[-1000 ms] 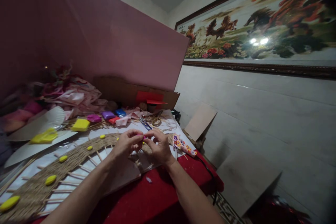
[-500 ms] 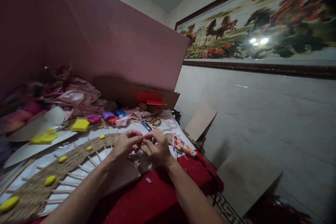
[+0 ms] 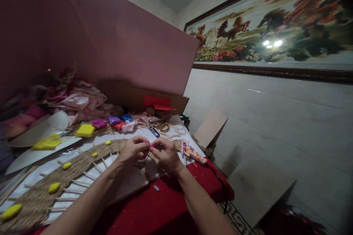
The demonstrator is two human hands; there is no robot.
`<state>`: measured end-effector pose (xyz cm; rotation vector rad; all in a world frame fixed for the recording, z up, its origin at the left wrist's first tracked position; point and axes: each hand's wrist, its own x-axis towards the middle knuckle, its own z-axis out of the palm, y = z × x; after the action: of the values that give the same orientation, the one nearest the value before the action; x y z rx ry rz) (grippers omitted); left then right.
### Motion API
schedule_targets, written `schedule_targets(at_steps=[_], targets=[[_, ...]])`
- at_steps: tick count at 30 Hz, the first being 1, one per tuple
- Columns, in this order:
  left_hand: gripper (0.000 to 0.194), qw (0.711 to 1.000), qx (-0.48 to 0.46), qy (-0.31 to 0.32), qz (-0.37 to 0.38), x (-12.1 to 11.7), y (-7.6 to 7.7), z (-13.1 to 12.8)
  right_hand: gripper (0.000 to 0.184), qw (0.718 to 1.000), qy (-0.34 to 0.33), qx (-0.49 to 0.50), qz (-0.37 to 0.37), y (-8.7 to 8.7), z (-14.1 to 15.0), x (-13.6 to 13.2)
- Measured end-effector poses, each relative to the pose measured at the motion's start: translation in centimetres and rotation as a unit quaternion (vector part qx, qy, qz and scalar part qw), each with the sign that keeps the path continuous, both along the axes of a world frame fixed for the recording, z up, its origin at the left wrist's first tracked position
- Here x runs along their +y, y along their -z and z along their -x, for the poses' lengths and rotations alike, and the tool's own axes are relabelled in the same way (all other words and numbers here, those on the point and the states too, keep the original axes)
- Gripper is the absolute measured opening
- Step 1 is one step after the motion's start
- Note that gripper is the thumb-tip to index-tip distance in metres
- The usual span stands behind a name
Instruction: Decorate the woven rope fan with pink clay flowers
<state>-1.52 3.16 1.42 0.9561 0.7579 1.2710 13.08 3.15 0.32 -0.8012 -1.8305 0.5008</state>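
Observation:
A small piece of magenta clay (image 3: 151,146) is pinched between the fingertips of my left hand (image 3: 135,151) and my right hand (image 3: 166,154). Both hands are closed and nearly touching, above the far end of a woven twine arch (image 3: 79,159). Flattened yellow clay ovals (image 3: 67,166) sit along the arch at intervals, and wooden sticks (image 3: 79,183) poke out from its edges. My hands and forearms hide part of the weave. Beyond my hands lie blue-handled snips (image 3: 153,130).
Packs of clay in yellow (image 3: 85,130), magenta, purple and blue lie behind the arch. A flower-patterned glue gun (image 3: 193,153) with a black cord rests at right on the red cloth (image 3: 154,209). Pink fabric (image 3: 82,99) is heaped at the back left.
My hands stay close together in nearly the same place, with fingers shifting slightly around the magenta clay. The view has moved a little.

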Motion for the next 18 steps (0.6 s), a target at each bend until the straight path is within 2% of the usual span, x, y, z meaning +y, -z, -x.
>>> schedule_targets(at_steps=[3,5,8,10,15,18], targets=[[0.025,1.0,0.0,0.006,0.009,-0.1,-0.1,0.0,0.009,0.998,-0.012,0.046,0.036,0.1,0.1,0.0],[0.025,1.0,0.005,0.015,0.001,0.0,-0.1,0.0,0.012,0.989,-0.044,0.102,0.099,0.0,0.1,0.0],[0.025,1.0,-0.003,-0.006,-0.007,0.1,-0.1,-0.1,0.02,0.938,-0.137,0.2,0.247,-0.6,-0.1,-0.2],[0.029,0.999,-0.021,-0.033,-0.007,0.2,-0.2,-0.1,0.025,0.903,-0.171,0.263,0.293,-1.0,-0.5,-0.2],[0.036,0.997,-0.051,-0.047,-0.017,0.1,-0.5,0.0,0.032,0.867,-0.109,0.44,0.206,-1.9,-2.1,0.9],[0.037,0.998,-0.039,-0.052,-0.004,0.2,-0.3,-0.1,0.027,0.845,-0.096,0.486,0.204,-1.9,-2.8,1.6]])
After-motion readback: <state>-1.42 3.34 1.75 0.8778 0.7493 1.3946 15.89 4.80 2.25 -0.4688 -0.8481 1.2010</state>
